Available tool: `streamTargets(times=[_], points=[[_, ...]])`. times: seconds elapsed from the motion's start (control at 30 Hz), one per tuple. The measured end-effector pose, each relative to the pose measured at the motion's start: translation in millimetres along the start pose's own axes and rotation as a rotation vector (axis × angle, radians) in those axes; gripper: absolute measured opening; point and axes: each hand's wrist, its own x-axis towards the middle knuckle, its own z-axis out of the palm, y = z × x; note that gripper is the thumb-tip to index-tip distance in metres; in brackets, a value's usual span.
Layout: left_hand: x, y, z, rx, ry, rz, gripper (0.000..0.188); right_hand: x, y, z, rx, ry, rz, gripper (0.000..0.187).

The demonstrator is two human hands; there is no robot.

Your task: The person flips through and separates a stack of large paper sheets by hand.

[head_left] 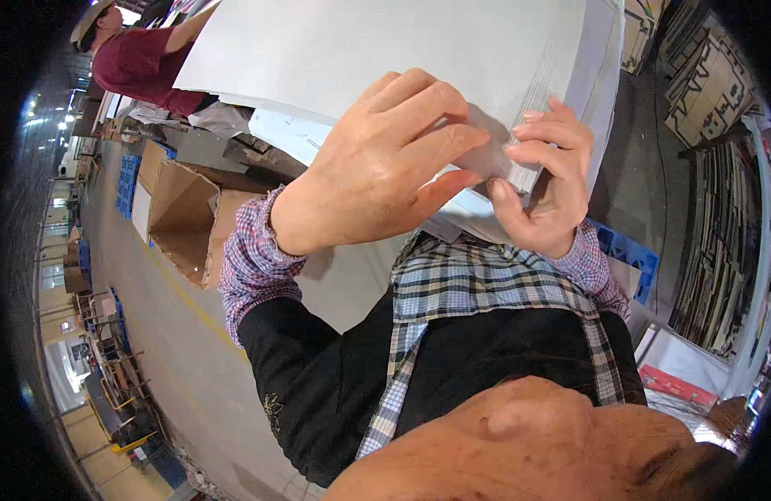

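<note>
White sheets [385, 42], plain and fanned along one edge, fill the upper middle of the frame, a corner pointing down (cut off above, their long axis is unclear). The right hand [559, 167] pinches that corner; the left hand's [390, 163] grip I cannot tell.

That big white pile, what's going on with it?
A person in a checked apron has both hands at the near right corner of a stack of large white sheets. The right hand is curled around that corner, where the edges are spread in thin steps. The left hand is bent just beside it; whether it touches the sheets is hard to tell. Another person in a dark red top is farther off, at the upper left.
</note>
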Motion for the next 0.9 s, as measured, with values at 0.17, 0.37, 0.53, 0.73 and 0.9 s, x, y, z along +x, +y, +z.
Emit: streamTargets(times=[0.17, 0.37, 0.53, 0.73, 0.9], points=[[1.4, -1.9, -2.1, -0.007, 0.011, 0.008, 0.044, -0.2, 0.6, 3.6, 0.016, 0.05, 0.009, 0.043], [3.5, 2.0, 9.1, 0.418, 0.185, 0.224, 0.034, 3.6, 0.0, 0.7, -0.071, -0.044, -0.051, 0.032], [9.9, 3.3, 21.8, 0.36, 0.113, 0.206, 0.032, 8.1, 1.3, 6.3, -0.118, -0.065, -0.091, 0.023], [-11.1, -0.8, -1.6, 0.367, 0.01, 0.15, 0.026, 4.1, 6.9, 4.6, -0.128, -0.056, -0.104, 0.028], [-12.7, 11.5, -16.0, 0.352, -0.055, -0.034, 0.034, 6.5, 7.3, -10.1, 0.017, -0.119, -0.024, 0.033]])
